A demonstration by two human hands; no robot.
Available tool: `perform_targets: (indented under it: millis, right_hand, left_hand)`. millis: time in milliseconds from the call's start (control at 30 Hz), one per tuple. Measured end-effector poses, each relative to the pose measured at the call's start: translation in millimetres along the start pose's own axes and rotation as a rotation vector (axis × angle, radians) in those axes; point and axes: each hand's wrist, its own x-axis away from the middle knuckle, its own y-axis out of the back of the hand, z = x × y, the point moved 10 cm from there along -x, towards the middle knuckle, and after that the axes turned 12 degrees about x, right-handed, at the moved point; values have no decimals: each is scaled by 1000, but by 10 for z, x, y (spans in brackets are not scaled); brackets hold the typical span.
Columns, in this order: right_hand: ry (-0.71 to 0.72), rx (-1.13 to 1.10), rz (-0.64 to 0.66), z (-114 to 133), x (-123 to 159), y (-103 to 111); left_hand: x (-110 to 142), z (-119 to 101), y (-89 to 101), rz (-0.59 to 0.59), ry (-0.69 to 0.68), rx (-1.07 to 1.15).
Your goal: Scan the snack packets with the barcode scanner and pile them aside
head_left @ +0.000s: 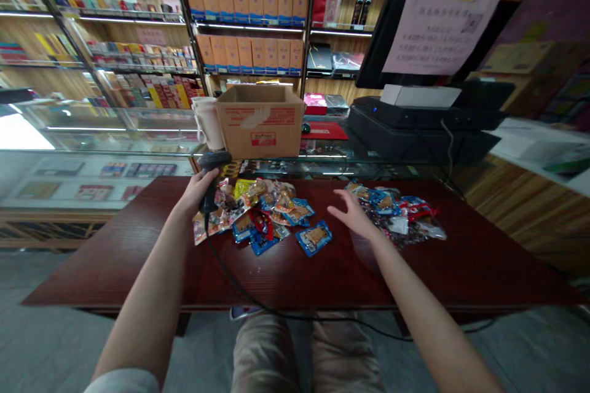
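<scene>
My left hand (197,191) grips a black handheld barcode scanner (212,166), held upright at the left edge of a heap of snack packets (246,212). The scanner's cable (233,282) loops down across the table and over its front edge. On the right, my right hand (353,215) hovers with its fingers spread and nothing in them. It is beside a second pile of snack packets (399,212), in blue, red and clear wrappers. One blue packet (314,238) lies on its own between the two groups, nearer the left heap.
The dark red table (152,276) stands before a glass counter (129,166). Behind the packets are a cardboard box (260,126) and a white cup (209,123). To the right stands a monitor (433,34) with a paper sheet on it, above black equipment (415,123). Lit shelves (249,18) hold boxed goods.
</scene>
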Motion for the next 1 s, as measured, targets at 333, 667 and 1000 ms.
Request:
perform_targets:
  millis: [333,667,1000]
  right_hand:
    - [7,-59,203,441,15,-582]
    - [-190,-484,90,362,-44,-591]
    - [-349,-471,-139,-114,80,-395]
  left_hand:
    - [-154,608,211,32,57,49]
    - [71,767,-438,204,97,77]
    - [314,741,-903,239,89,-3]
